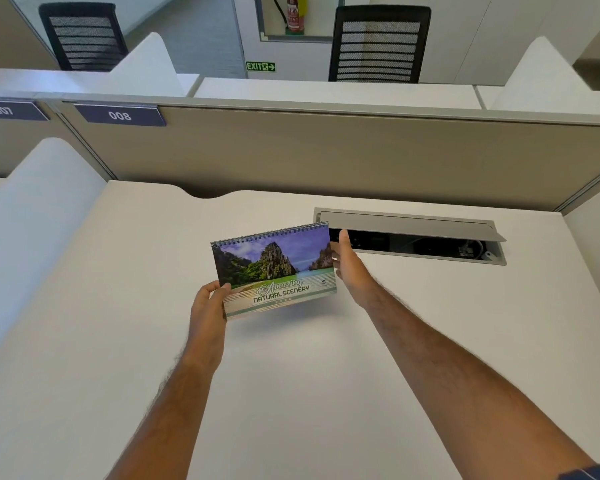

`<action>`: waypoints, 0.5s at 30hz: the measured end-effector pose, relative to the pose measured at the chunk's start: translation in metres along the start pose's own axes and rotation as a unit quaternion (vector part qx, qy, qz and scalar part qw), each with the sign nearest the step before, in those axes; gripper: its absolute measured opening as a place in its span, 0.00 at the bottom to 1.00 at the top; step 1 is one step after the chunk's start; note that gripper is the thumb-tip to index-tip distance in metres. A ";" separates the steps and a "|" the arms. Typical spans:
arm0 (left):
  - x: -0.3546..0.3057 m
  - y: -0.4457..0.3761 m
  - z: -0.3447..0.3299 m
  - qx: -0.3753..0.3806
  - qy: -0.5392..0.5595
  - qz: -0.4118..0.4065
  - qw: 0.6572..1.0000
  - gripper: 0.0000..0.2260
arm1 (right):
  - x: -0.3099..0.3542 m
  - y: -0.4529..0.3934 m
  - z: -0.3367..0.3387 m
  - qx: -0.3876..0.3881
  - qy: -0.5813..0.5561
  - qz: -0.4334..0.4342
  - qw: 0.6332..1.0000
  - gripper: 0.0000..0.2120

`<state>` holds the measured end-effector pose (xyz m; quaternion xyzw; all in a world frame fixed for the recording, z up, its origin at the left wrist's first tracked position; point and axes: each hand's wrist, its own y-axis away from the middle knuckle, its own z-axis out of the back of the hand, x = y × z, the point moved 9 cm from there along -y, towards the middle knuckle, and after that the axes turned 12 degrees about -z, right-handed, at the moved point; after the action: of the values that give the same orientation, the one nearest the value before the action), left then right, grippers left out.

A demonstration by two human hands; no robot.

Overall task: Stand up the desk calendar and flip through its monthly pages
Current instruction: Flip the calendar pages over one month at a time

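Observation:
A spiral-bound desk calendar (274,270) with a sea-and-cliffs cover reading "Amazing Natural Scenery" is held up above the white desk (118,306), cover facing me, spiral edge on top. My left hand (210,306) grips its lower left corner, thumb on the cover. My right hand (349,265) holds its right edge, fingers behind the calendar and thumb pointing up. The calendar casts a soft shadow on the desk below it. Its back and stand are hidden.
An open cable tray (413,237) with a raised grey lid is set into the desk just behind my right hand. A beige partition (326,154) labelled 008 closes the far side. A white divider (32,220) bounds the left.

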<state>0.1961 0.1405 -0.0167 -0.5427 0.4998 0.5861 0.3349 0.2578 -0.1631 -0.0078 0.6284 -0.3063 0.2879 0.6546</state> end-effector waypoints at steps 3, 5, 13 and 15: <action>-0.017 0.001 -0.006 0.041 0.051 -0.018 0.998 0.15 | 0.000 -0.002 0.002 0.017 -0.018 -0.017 1.000 0.31; -0.033 0.002 -0.011 0.063 0.079 -0.026 0.995 0.20 | -0.002 -0.004 0.004 0.029 -0.041 -0.029 0.998 0.32; -0.092 -0.018 -0.023 0.070 0.111 -0.063 0.989 0.23 | -0.002 -0.002 0.005 0.054 -0.031 -0.023 0.998 0.40; -0.097 -0.024 -0.025 0.082 0.097 -0.065 0.990 0.24 | -0.002 -0.002 0.004 0.054 -0.023 -0.019 0.998 0.41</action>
<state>0.2445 0.1376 0.0739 -0.5992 0.5401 0.4646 0.3651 0.2581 -0.1674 -0.0104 0.6747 -0.2933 0.2775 0.6179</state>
